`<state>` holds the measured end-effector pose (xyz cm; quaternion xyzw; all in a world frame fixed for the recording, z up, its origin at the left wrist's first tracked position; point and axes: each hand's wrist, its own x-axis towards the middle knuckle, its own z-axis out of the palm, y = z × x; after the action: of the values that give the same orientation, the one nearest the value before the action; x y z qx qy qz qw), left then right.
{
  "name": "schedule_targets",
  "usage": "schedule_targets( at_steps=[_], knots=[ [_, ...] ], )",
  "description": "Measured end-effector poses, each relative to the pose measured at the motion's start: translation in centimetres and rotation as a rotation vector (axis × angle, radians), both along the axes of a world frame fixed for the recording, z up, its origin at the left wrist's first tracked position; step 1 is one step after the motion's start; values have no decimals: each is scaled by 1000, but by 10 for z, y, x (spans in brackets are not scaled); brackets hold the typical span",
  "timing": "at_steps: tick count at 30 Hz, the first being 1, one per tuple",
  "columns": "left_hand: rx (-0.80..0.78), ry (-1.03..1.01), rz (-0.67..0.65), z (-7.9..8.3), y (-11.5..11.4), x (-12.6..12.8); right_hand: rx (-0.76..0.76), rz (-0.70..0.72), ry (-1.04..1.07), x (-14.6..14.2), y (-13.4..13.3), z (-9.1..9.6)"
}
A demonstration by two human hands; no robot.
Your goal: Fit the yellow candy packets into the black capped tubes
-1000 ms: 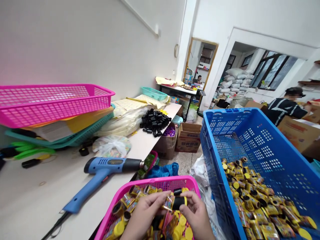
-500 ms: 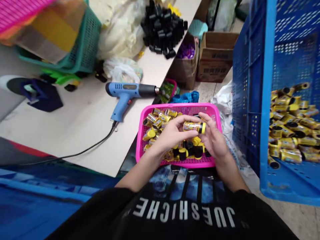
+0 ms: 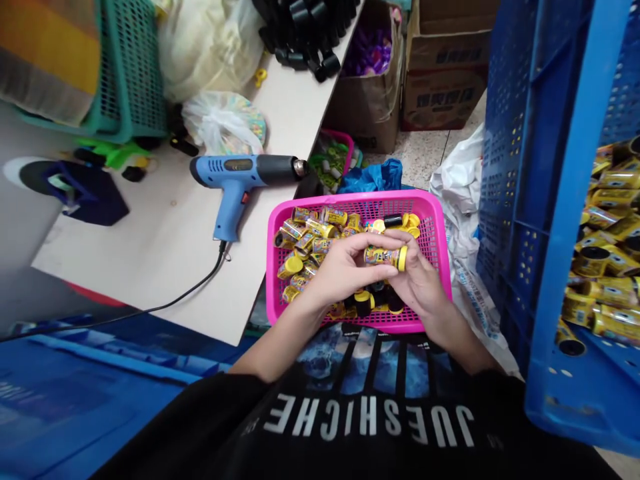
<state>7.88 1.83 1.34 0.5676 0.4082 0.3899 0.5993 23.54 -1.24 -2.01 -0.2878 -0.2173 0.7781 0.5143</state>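
Note:
My left hand (image 3: 341,268) is closed around a small cylindrical bottle (image 3: 382,257) with a yellow printed label and a yellow cap, lying sideways between thumb and fingers. My right hand (image 3: 421,283) is closed at the capped end, its fingertips against the yellow cap. Both hands are above a pink plastic basket (image 3: 443,230). Inside it, similar yellow-labelled bottles (image 3: 323,229) lie on the left, with loose yellow caps (image 3: 411,221) toward the back right and black-and-yellow pieces (image 3: 364,303) near the front. My hands hide part of the contents.
On the white table (image 3: 200,287) at left lies a blue heat gun (image 3: 233,175) with its cord. Behind it are a green basket (image 3: 137,73), plastic bags and black cylinders (image 3: 305,27). A blue crate (image 3: 543,333) of yellow bottles stands at right; cardboard boxes (image 3: 445,93) sit beyond.
The right fingers have closed in on the cap end. A black band that showed beside the yellow cap is now out of sight. The camera view has shifted, bringing the crate farther right.

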Motion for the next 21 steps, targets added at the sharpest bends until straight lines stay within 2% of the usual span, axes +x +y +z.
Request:
schedule_targets(
  at_steps=[9,16,19,21],
  knots=[
    [4,27,51,6,-2,9,-26,70,-25,12,11,-5],
    [94,18,74,-2,-3,17,60,-52,-203,5,7,-6],
    [187,122,105,4,0,0,85,-7,-361,10,13,-2],
    [282,280,188,12,4,-25,139,-10,-581,17,16,-1]
  ],
)
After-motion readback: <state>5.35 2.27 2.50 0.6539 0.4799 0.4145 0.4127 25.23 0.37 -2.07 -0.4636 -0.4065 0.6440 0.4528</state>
